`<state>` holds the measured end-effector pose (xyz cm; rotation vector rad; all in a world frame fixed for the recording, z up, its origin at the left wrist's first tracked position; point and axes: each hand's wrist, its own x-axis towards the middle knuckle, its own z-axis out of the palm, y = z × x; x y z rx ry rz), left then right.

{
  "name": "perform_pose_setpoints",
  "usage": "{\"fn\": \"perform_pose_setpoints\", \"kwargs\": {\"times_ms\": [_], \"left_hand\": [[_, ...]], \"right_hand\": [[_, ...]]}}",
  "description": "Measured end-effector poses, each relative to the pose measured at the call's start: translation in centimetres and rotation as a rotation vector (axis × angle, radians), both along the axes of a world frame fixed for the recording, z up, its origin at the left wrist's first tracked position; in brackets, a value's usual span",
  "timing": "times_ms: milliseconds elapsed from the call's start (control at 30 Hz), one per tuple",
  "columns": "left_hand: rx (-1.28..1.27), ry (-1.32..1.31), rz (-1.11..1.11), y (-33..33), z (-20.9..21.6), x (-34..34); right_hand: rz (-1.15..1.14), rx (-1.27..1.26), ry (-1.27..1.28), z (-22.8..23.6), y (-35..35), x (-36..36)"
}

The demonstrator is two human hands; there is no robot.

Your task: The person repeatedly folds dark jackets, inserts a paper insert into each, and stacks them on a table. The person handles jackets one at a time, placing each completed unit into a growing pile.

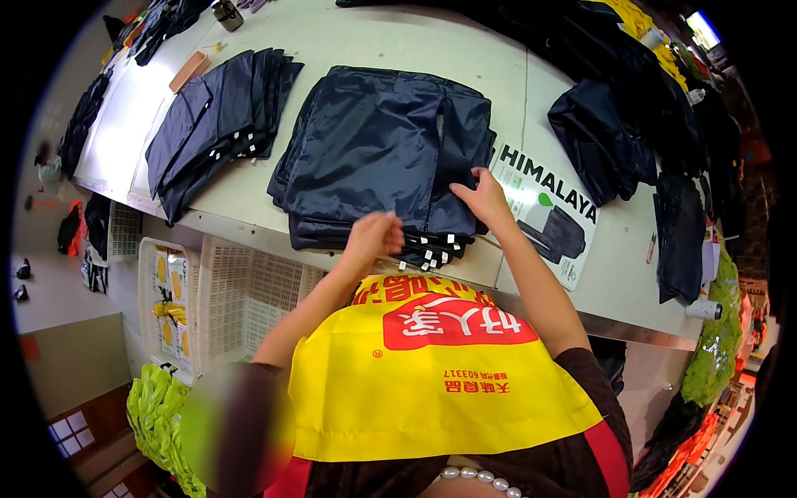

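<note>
A stack of folded navy garments [357, 141], shiny and smooth, lies on the pale table in front of me. Small white labels [429, 253] stick out along its near edge. My left hand [374, 239] is at that near edge with its fingers curled closed; whatever may be inside them is hidden. At the stack's right side, my right hand [486, 199] rests against the cloth, thumb lying on the top garment and index finger stretched apart from it. Some of the right fingers are hidden.
Left of the stack lies a fanned pile of dark labelled pieces [224, 116]. A printed white sheet [548, 212] sits to the right, with a bunched dark garment [598, 141] beyond it. White plastic crates [241, 282] stand below the table's front edge [241, 233].
</note>
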<state>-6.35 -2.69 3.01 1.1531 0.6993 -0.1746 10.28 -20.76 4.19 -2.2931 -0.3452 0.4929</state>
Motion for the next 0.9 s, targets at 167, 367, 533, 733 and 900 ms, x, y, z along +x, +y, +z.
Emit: {"fn": "perform_pose_setpoints", "kwargs": {"times_ms": [167, 367, 533, 733, 900], "left_hand": [[-0.572, 0.128, 0.061, -0.6, 2.1, -2.7], [-0.508, -0.011, 0.247, -0.4, 3.0, -1.8], [-0.439, -0.044, 0.187, 1.9, 5.9, -3.6], [-0.293, -0.285, 0.252, 10.6, 12.4, -5.4], [0.382, -0.624, 0.694, 21.9, 20.7, -6.1]], "right_hand": [[-0.356, 0.861, 1.004, 0.8, 0.7, -1.3], [-0.316, 0.668, 1.128, 2.4, 0.7, -6.9], [-0.689, 0.939, 0.995, -2.5, -1.4, -0.3], [-0.566, 1.140, 1.006, 0.8, -1.0, 1.3], [-0.334, 0.884, 0.712, 2.8, -3.6, 1.8]]}}
